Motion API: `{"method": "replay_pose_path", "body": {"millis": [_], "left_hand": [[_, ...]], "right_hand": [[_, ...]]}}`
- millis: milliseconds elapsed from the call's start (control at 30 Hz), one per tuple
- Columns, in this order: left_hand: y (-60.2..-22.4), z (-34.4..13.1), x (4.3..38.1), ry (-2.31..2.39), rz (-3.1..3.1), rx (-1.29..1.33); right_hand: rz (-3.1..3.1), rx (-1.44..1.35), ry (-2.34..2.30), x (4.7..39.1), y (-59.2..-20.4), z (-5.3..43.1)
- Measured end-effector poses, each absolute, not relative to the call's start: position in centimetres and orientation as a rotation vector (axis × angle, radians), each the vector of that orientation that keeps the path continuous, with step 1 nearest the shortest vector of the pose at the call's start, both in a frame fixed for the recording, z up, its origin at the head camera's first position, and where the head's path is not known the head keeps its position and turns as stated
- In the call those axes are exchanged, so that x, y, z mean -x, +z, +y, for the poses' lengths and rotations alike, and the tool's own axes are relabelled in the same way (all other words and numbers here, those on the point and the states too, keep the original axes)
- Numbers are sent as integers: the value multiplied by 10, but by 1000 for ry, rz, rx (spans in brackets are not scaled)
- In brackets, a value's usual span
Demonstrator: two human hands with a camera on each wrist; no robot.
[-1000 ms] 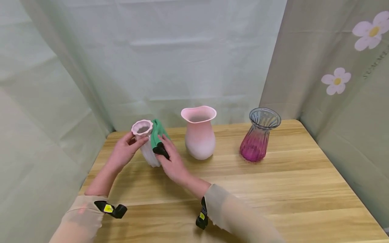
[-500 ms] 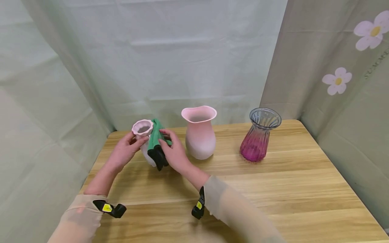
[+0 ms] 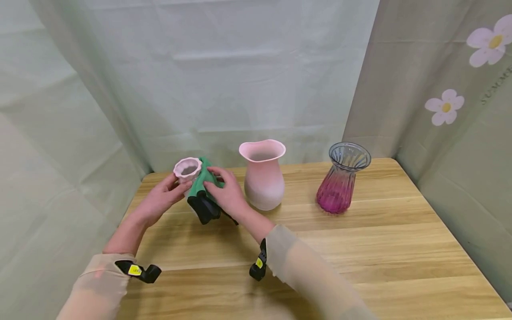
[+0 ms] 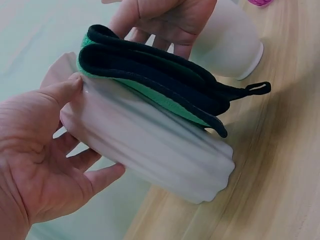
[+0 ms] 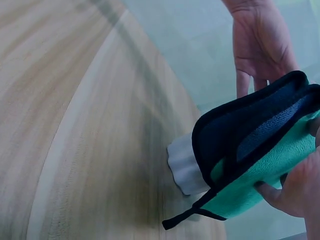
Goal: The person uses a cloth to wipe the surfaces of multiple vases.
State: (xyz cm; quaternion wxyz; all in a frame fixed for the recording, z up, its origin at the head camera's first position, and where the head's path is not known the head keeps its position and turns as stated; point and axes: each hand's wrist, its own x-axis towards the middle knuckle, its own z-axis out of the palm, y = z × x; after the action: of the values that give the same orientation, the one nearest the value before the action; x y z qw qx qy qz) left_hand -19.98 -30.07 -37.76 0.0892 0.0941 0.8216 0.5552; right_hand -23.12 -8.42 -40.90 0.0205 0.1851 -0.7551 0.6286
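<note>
Your left hand (image 3: 161,200) is clamped round the neck of the white vase (image 4: 145,137), mouth up, long axis running down toward the counter (image 3: 320,258). Your right hand (image 3: 232,195) pinches the green cloth (image 3: 202,190) against the vase's right side; the left is nearer the rim.

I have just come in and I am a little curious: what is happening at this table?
Someone's left hand holds a small ribbed vase near its top, while their right hand holds a folded green cloth with black edging against the vase's side. To the right on the wooden table stand a pink-and-white vase and, farther right, a glass vase with a purple-pink base. Neither hand is touching those two.
</note>
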Motion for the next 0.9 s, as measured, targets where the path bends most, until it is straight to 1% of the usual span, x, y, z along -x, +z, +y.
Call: {"method": "replay_pose_path", "body": {"millis": [200,533,900], "left_hand": [[-378,-300,200,1679,2442,-256],[-380,-300,200,1668,2457,-258],[-380,-298,201,1682,2458,-249]], "right_hand": [[-2333,-574,1985,231,-406,-85],[-2274,-557,2043,234,-415,-87],[-2239,-484,2084,231,-443,-86]]}}
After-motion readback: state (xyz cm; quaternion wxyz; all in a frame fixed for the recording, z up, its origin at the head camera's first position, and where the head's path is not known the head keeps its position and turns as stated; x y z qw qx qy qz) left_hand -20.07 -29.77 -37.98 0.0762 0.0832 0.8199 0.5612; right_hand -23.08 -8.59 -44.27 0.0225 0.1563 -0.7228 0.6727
